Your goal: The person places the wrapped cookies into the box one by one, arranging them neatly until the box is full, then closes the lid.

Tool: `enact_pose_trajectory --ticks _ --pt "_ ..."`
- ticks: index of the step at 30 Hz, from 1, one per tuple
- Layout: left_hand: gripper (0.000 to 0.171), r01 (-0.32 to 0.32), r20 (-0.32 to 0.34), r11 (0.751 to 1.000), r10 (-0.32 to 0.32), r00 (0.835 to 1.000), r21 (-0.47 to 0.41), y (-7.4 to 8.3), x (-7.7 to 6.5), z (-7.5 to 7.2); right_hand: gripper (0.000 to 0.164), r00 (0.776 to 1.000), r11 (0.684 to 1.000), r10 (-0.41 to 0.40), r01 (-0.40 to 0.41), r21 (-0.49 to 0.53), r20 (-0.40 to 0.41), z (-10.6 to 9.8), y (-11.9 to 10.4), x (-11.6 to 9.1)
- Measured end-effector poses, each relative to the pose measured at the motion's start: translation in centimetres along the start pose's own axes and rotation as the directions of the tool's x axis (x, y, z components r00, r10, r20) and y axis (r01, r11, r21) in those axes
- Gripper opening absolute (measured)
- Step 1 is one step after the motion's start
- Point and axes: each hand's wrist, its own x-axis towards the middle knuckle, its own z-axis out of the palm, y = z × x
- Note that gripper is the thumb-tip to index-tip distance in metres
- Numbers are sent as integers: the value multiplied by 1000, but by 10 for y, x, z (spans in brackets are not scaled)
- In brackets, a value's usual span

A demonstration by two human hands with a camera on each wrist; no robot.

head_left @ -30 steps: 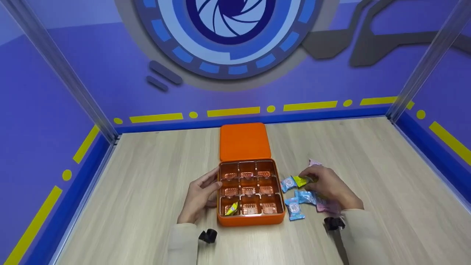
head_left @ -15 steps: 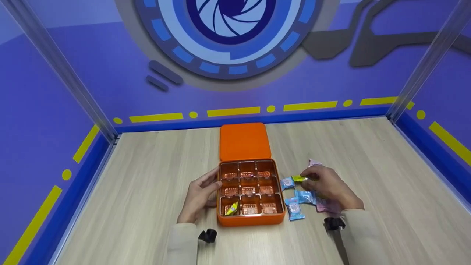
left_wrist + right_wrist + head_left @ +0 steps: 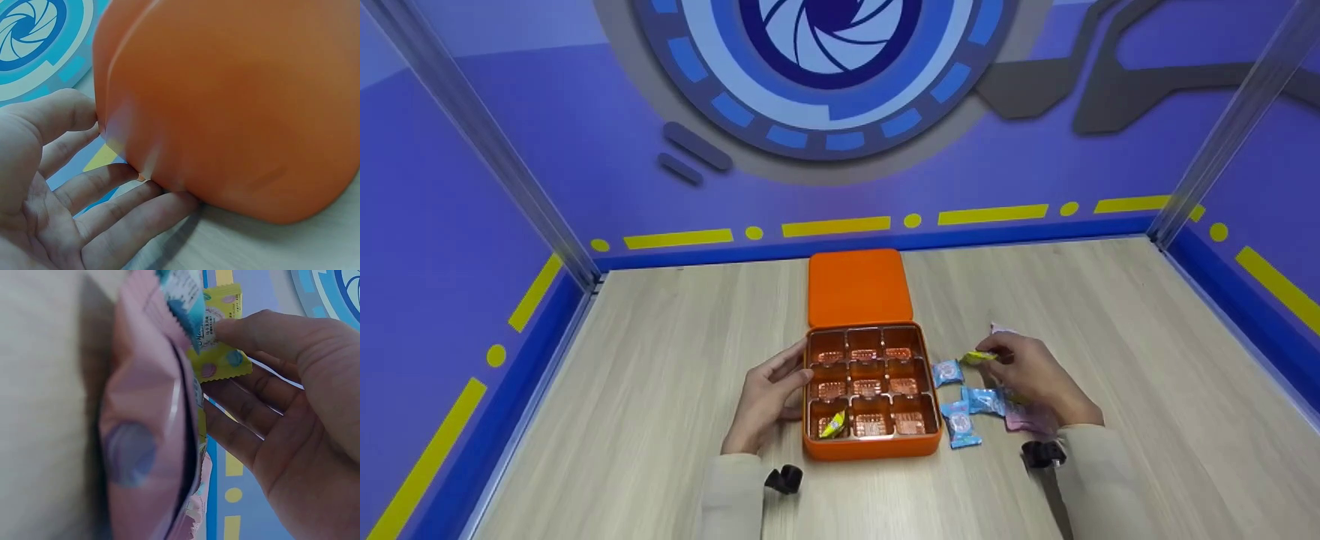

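An orange box (image 3: 870, 450) with a clear divided tray inside stands on the table, its orange lid (image 3: 859, 289) lying flat behind it. One yellow candy (image 3: 833, 426) sits in the front-left compartment. My left hand (image 3: 761, 401) grips the box's left side, thumb at the rim and fingers against the wall. To the right of the box, my right hand (image 3: 1042, 379) pinches another yellow wrapped candy (image 3: 225, 363) between thumb and fingers, just above the table. Blue candies (image 3: 982, 401) lie beside the box, and a pink candy (image 3: 135, 410) lies under the right hand.
A second pink candy (image 3: 1002, 328) shows behind the right hand, mostly hidden. The wooden tabletop (image 3: 682, 337) is walled by blue-purple panels (image 3: 585, 150) at the back and both sides. Black wrist mounts (image 3: 786, 480) hang by the sleeves.
The yellow candy in my right hand has tilted and come up slightly, away from the blue candy beside it. My left hand and the box have stayed put.
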Motion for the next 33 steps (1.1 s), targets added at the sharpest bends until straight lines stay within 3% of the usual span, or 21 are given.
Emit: enact_pose_trajectory --ticks 5,12,21,33 --pt "54 20 -12 1000 -20 1000 -17 2 -1 -1 21 1000 1000 -1 1 15 -18 -1 -1 2" --pt "54 -2 -11 1000 2 1000 -29 2 -1 -2 26 998 1000 -10 11 21 -59 -1 -5 5" --pt "54 22 -18 999 -22 1000 -38 3 -1 0 25 996 998 38 -33 62 -79 2 -12 2" --pt "53 2 -2 999 -2 1000 -44 1 0 2 26 990 998 -28 35 54 -136 6 -17 5"
